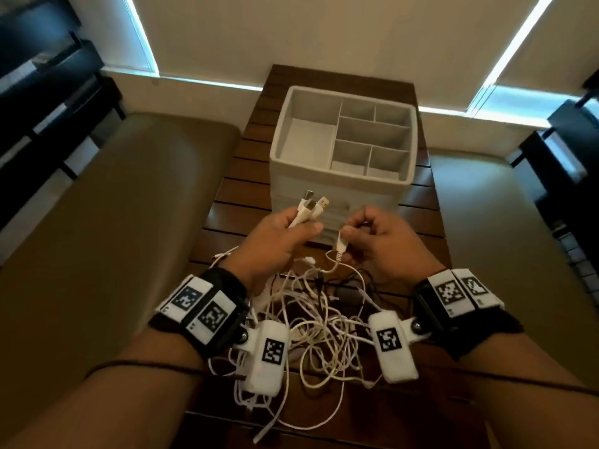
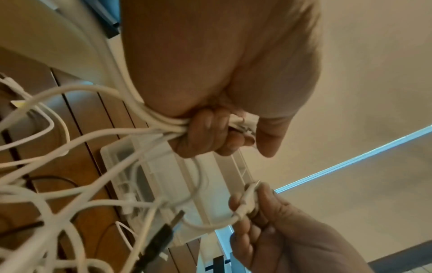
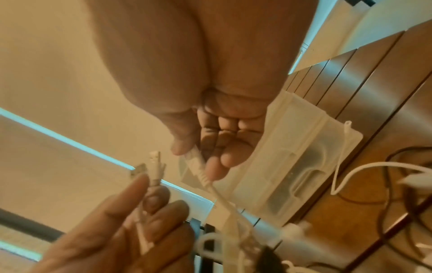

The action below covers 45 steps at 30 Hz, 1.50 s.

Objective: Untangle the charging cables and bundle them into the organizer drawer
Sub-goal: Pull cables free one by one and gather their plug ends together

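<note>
A tangle of white charging cables [image 1: 317,332] lies on the wooden slatted table [image 1: 236,196] near me, with some dark cables mixed in. My left hand [image 1: 285,234] grips several white cables, their USB plugs [image 1: 312,205] sticking up past the thumb; in the left wrist view the left hand's fingers [image 2: 205,133] curl round the strands. My right hand [image 1: 372,234] pinches one white cable plug [image 1: 341,246] between thumb and fingers, also visible as the plug [image 3: 198,170] in the right wrist view. The grey organizer drawer [image 1: 278,137] with divided compartments stands just beyond both hands.
Tan cushioned seats [image 1: 113,241] flank the table on both sides. A translucent drawer unit [image 3: 292,158] sits under the organizer. Dark furniture [image 1: 42,92] stands at the far left and right. Walls and windows with blinds lie behind.
</note>
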Available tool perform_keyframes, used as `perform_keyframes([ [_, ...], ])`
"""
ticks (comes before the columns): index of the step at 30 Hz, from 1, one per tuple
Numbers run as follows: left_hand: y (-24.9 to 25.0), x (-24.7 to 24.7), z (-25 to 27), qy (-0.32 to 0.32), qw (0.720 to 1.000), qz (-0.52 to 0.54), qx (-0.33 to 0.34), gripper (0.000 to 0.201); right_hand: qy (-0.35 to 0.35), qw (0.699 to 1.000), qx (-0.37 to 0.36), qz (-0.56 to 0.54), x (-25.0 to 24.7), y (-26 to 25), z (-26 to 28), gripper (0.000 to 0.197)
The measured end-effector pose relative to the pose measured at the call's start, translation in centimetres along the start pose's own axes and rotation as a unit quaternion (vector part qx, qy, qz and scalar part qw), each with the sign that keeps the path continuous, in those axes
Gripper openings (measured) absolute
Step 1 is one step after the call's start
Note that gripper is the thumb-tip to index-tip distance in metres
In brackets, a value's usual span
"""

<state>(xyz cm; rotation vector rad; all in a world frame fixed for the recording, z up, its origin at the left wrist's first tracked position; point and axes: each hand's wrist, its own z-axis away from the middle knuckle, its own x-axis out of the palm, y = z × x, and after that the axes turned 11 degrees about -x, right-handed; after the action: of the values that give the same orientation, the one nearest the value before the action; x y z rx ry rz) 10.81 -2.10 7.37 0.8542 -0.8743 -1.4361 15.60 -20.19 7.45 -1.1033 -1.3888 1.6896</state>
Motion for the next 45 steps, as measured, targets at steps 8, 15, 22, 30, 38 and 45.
perform_keyframes([
  [8,-0.4,1.0,0.8,-0.053,0.998,-0.012,-0.008,0.014,0.004,0.997,0.004,-0.081,0.1,-2.4,1.9,0.007],
  [15,-0.5,1.5,1.3,-0.045,0.998,-0.028,0.017,0.018,0.074,0.995,-0.037,-0.053,0.7,-3.4,2.1,0.004],
  [22,0.4,1.6,1.3,-0.089,0.987,0.13,0.005,0.016,0.033,0.992,-0.063,-0.101,1.6,-2.0,2.9,0.032],
  [30,1.2,0.9,1.6,-0.008,0.988,0.154,0.025,0.028,-0.113,0.988,-0.098,-0.037,2.5,0.1,2.6,0.013],
  [38,2.4,-0.2,1.8,0.037,0.979,0.196,0.036,0.023,-0.227,0.971,-0.04,-0.07,2.9,1.1,2.1,0.021],
  [45,6.4,-4.6,4.3,0.183,0.92,-0.313,0.151,0.01,-0.237,0.939,-0.009,0.25,0.6,4.0,2.8,0.019],
])
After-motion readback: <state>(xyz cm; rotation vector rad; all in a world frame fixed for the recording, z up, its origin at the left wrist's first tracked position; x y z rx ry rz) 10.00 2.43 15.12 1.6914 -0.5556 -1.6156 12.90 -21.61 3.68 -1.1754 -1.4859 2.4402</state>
